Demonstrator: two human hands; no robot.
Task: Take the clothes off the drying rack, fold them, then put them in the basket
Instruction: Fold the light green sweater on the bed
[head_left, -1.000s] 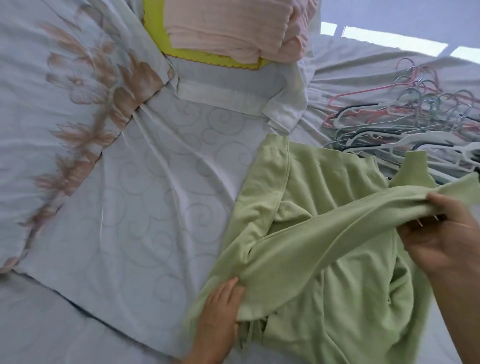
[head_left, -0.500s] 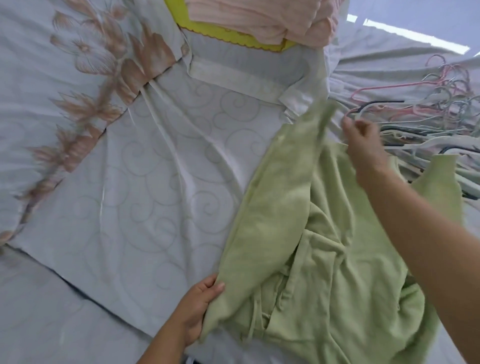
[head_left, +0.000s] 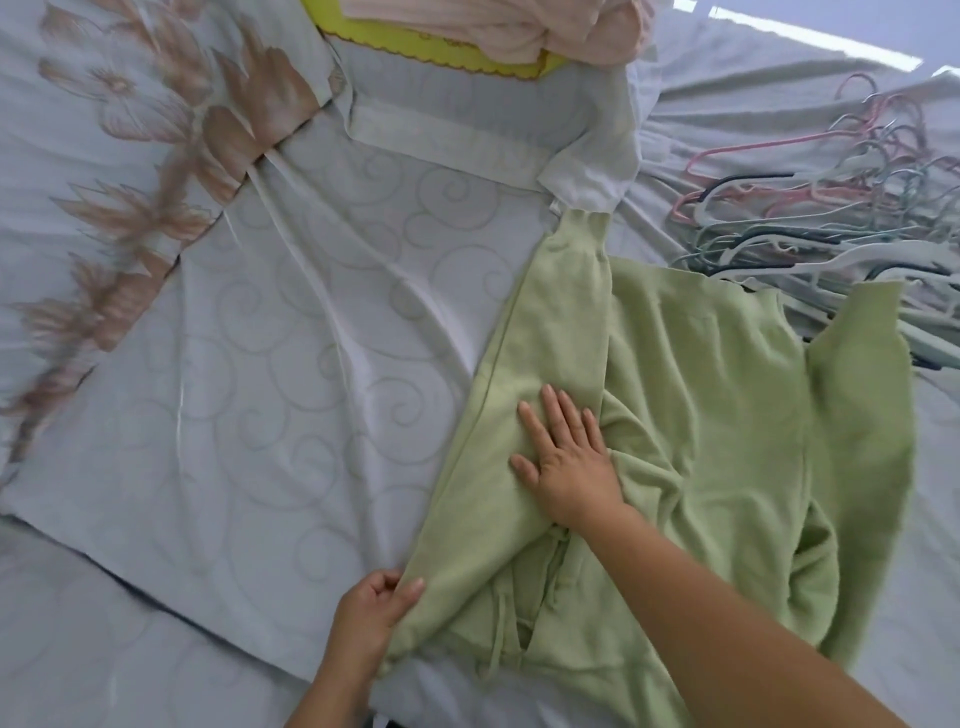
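My left grip (head_left: 382, 605) pinches the near edge of the green garment (head_left: 727, 415) on the bed (head_left: 311, 389); my right grip (head_left: 569, 462) is released, palm flat on the folded sleeve (head_left: 561, 322). I would smooth toward the cuff (head_left: 582, 231), holding the edge taut.

Garment (head_left: 701, 415) near right: plain light green. Bedsheet (head_left: 311, 338) centre: pale grey-white, faint swirl pattern. Cover (head_left: 130, 130) far left: pale with brown-pink flower print. Folded clothes (head_left: 493, 26) far centre: peach-pink, on yellow cloth (head_left: 415, 49). Hangers (head_left: 831, 197) far right: pink, pale green, white, dark.
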